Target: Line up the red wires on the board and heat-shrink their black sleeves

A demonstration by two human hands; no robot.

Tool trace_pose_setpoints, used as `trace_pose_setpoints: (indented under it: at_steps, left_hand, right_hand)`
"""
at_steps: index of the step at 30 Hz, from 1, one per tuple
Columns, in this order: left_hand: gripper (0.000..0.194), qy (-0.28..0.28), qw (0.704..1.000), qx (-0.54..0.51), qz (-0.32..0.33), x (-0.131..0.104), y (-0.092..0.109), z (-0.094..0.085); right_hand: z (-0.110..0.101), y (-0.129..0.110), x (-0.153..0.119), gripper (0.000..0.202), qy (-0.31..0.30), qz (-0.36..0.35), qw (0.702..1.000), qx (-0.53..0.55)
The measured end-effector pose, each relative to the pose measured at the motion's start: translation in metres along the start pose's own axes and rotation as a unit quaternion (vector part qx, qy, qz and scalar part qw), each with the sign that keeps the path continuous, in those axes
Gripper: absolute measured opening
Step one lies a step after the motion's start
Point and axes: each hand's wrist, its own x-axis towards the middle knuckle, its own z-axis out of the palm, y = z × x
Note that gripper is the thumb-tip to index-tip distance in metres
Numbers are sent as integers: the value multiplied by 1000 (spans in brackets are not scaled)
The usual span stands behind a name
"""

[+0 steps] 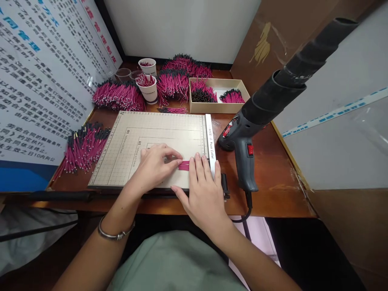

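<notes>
Several magenta wires [184, 165] lie side by side on the paper cutter board [169, 126], near its right edge. My left hand [157, 166] is at their left end, thumb and forefinger drawn together there in a pinch. Flat over their right part rests my right hand [202, 184], its fingers stretched toward the cutter's white rail [210, 139] and its thumb out to the left. The right ends of the wires are hidden under those fingers.
A heat gun [245, 141] stands right of the cutter, its cord hanging over the table's front edge. Behind are paper cups [148, 93], a cardboard box [218, 107] of wires and large wire piles [119, 97]. More wires [83, 151] lie at left.
</notes>
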Motion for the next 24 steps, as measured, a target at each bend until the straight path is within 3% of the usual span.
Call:
trace_pose_setpoints:
  at_steps: [9, 15, 19, 24]
  left_hand:
    - [19, 28, 998, 23, 44, -4, -7, 6]
    - [20, 111, 989, 61, 73, -12, -12, 14]
    - [22, 104, 990, 31, 88, -14, -15, 16]
    - [21, 107, 992, 36, 56, -12, -11, 15]
  right_hand:
    - [-1, 2, 0, 85, -13, -10, 1000, 1]
    - [-2, 1, 0, 85, -34, -6, 999, 11]
    - [-4, 2, 1, 85, -39, -7, 999, 11]
    - [-6, 2, 1, 79, -33, -11, 999, 10]
